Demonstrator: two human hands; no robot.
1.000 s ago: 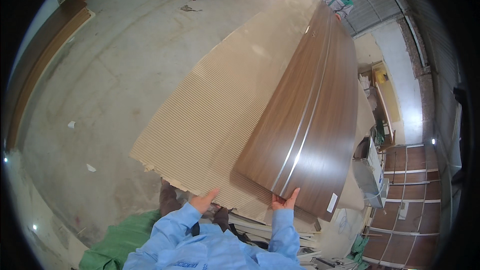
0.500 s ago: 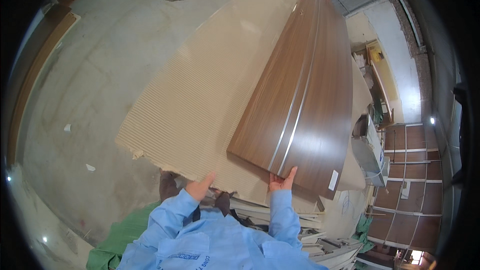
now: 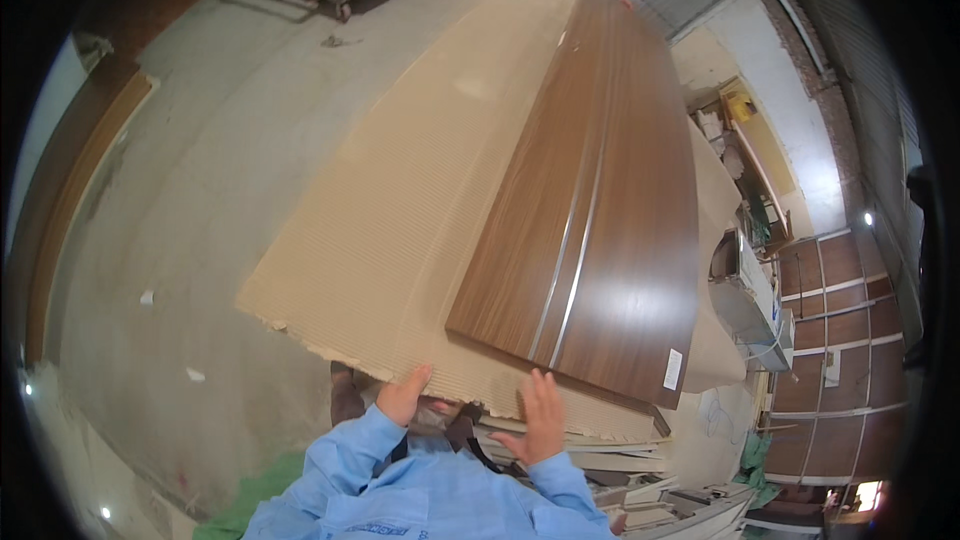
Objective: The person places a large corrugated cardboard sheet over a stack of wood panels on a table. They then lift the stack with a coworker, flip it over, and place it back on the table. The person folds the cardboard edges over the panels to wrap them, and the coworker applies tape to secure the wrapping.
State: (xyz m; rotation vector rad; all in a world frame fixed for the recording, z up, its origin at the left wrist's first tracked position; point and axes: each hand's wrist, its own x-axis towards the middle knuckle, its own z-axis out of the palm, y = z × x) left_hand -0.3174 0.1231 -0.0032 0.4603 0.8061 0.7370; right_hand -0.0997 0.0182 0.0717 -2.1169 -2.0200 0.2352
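Down by the near end of the brown panel (image 3: 630, 230), the right hand (image 3: 541, 418) just came off, grip spread, so the cardboard (image 3: 370, 200) underneath probably carries it. Left hand (image 3: 402, 396)'s at the cardboard edge; can't tell if pinching.

Panel (image 3: 600, 220): brown wood-grain, two silver strips (image 3: 568, 310), white label (image 3: 673, 368); lies flat on tan ribbed cardboard (image 3: 370, 210), close to its ragged near edge.
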